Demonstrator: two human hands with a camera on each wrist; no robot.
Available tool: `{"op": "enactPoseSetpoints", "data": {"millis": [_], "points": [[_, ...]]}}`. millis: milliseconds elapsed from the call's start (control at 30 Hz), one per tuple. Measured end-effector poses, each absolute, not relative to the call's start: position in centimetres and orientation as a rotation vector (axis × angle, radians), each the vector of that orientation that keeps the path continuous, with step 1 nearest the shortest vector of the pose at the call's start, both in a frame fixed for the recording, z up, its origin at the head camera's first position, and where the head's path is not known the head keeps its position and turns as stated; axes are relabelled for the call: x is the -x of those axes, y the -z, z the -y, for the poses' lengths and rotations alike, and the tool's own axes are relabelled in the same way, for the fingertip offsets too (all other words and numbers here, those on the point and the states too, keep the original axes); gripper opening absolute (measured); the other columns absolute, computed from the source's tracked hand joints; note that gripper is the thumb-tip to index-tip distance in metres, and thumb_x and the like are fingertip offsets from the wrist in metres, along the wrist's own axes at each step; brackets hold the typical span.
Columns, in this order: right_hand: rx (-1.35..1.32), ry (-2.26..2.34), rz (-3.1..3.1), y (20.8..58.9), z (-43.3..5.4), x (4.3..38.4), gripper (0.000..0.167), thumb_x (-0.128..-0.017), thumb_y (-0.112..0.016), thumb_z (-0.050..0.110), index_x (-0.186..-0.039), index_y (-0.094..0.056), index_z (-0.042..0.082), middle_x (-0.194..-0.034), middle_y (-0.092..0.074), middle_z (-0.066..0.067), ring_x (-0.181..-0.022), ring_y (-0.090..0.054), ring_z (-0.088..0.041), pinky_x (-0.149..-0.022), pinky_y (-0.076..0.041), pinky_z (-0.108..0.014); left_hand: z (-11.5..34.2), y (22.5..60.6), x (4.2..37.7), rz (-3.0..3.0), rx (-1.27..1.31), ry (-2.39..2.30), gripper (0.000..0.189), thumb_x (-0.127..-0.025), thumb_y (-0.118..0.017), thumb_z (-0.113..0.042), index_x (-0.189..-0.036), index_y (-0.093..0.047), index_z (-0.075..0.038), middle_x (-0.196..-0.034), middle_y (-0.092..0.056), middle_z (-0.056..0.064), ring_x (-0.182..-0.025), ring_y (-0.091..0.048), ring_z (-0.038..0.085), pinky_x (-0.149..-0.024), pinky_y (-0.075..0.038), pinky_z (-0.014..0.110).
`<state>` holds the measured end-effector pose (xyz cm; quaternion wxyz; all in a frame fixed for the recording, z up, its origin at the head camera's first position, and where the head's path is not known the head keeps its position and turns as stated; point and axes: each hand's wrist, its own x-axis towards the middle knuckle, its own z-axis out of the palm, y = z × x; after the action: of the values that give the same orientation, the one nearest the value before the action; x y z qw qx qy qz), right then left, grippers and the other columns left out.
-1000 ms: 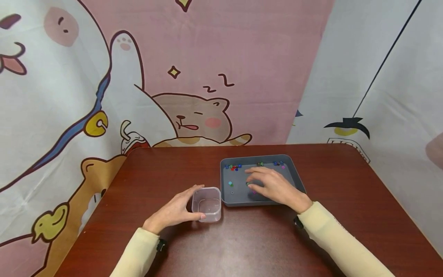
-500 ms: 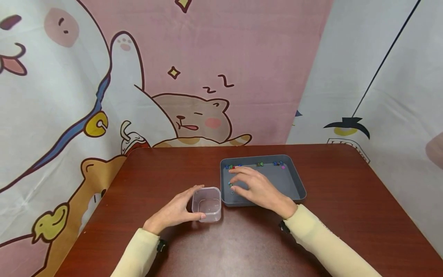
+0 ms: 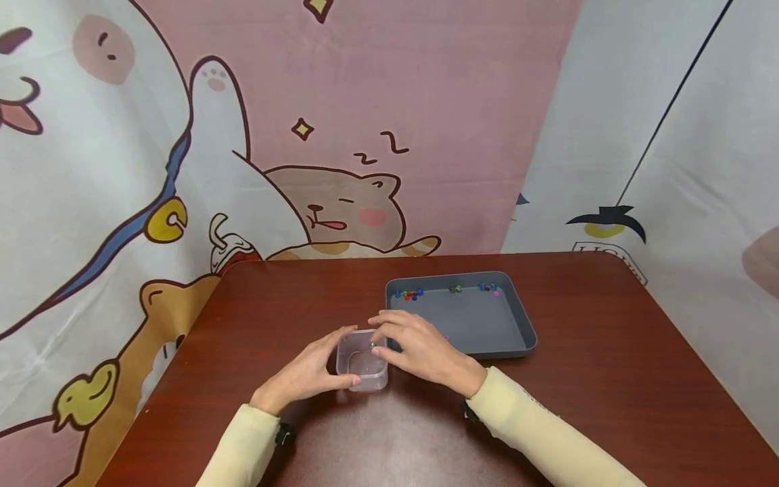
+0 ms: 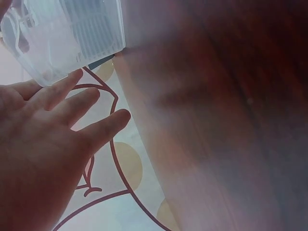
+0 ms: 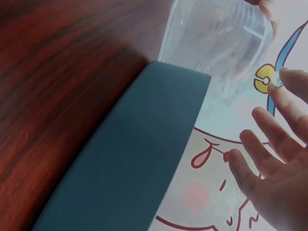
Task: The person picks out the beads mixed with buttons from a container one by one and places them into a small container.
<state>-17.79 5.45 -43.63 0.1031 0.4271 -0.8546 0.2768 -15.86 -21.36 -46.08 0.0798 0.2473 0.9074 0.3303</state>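
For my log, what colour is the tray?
The tray is blue-grey, clearest in the head view.

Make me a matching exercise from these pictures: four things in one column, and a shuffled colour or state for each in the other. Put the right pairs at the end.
Things
1. left hand
2. right hand
3. container
4. tray

Colours and states
A. clear and open at the top
B. pinches a small piece
C. gray, with coloured pieces mostly toward its far side
D. grips the side walls of something see-through

Right pairs
1-D
2-B
3-A
4-C
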Motion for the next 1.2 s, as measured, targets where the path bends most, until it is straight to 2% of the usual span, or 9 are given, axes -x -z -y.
{"op": "enactPoseSetpoints", "data": {"millis": [300, 600, 767, 933, 1067, 1200], "points": [[-1.259, -0.717, 2.533, 44.4, -4.4, 17.8, 0.012, -0.094, -0.079, 0.025, -0.101, -0.077, 0.016, -0.134, -0.067, -0.005, -0.134, -0.056, -0.029, -0.106, -0.048, -0.051, 21.5, 46.2, 15.7, -2.714, -0.722, -0.997, 0.096, -0.085, -0.081, -0.055, -0.160, -0.038, -0.014, -0.157, -0.046, 0.005, -0.135, -0.052, 0.024, -0.107, -0.046, 0.053], [-1.244, -0.661, 2.597, 45.0, -4.1, 17.7, 0.016, -0.095, -0.078, 0.031, -0.105, -0.077, 0.020, -0.138, -0.065, -0.004, -0.139, -0.052, -0.028, -0.105, -0.047, -0.058, 21.6, 46.3, 15.8, -2.722, -0.732, -1.004, 0.096, -0.085, -0.081, -0.056, -0.160, -0.038, -0.014, -0.157, -0.047, 0.005, -0.133, -0.053, 0.023, -0.106, -0.047, 0.052], [-1.241, -0.757, 2.594, 44.7, -4.7, 17.6, 0.024, -0.097, -0.075, 0.033, -0.112, -0.077, 0.015, -0.140, -0.064, -0.006, -0.138, -0.052, -0.028, -0.105, -0.047, -0.058, 21.6, 46.2, 15.6, -2.722, -0.717, -0.993, 0.101, -0.084, -0.081, -0.056, -0.162, -0.035, -0.013, -0.162, -0.041, 0.008, -0.142, -0.046, 0.028, -0.111, -0.041, 0.055], [-1.189, -0.845, 2.557, 44.0, -6.1, 17.7, 0.027, -0.098, -0.073, 0.033, -0.116, -0.076, 0.013, -0.139, -0.065, -0.005, -0.135, -0.055, -0.026, -0.107, -0.046, -0.053, 21.6, 46.0, 15.4, -2.741, -0.692, -1.007, 0.108, -0.080, -0.083, -0.058, -0.165, -0.029, -0.021, -0.166, -0.033, 0.002, -0.149, -0.037, 0.025, -0.115, -0.036, 0.055], [-1.120, -0.908, 2.535, 43.6, -7.7, 18.1, 0.028, -0.099, -0.073, 0.031, -0.118, -0.076, 0.011, -0.139, -0.065, -0.005, -0.133, -0.057, -0.027, -0.107, -0.047, -0.052, 21.3, 45.7, 15.6, -2.779, -0.719, -1.045, 0.103, -0.079, -0.084, -0.059, -0.163, -0.033, -0.028, -0.164, -0.037, -0.002, -0.147, -0.039, 0.022, -0.115, -0.038, 0.054], [-1.034, -0.932, 2.535, 43.2, -9.7, 18.7, 0.030, -0.099, -0.072, 0.031, -0.121, -0.075, 0.012, -0.140, -0.064, -0.005, -0.135, -0.055, -0.028, -0.107, -0.047, -0.054, 20.9, 45.3, 15.8, -2.780, -0.755, -1.038, 0.097, -0.078, -0.086, -0.056, -0.159, -0.041, -0.024, -0.158, -0.044, -0.001, -0.140, -0.046, 0.021, -0.112, -0.041, 0.053]]}}
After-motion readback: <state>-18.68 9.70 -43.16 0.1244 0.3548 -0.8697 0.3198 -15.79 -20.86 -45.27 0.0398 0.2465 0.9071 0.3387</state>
